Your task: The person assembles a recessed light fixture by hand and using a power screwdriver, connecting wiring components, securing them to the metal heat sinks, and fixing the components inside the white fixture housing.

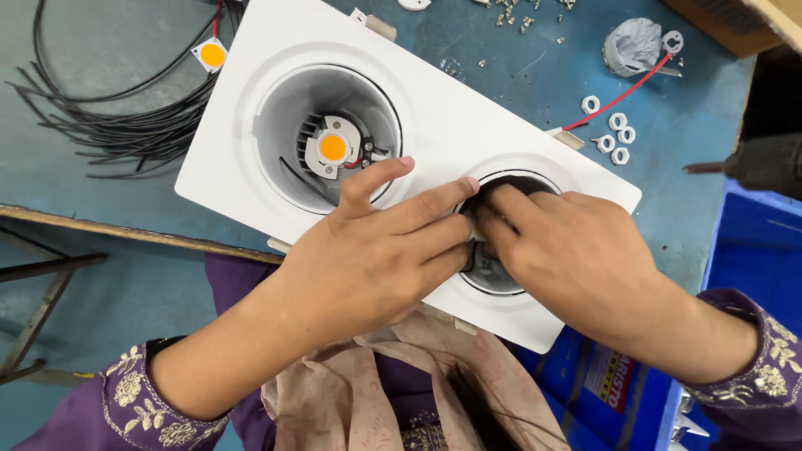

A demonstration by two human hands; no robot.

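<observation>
fingers [489,219] inside light housing [468,108], contents apparently hidden

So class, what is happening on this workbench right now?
A person works on a white rectangular twin-recess light housing lying on a blue-green table. The left hand rests on the housing between the two round wells, while the right hand has its fingertips inside the right well. The left well already shows a round yellow LED chip on its mount. Black wires and small white plastic rings lie nearby.
</observation>
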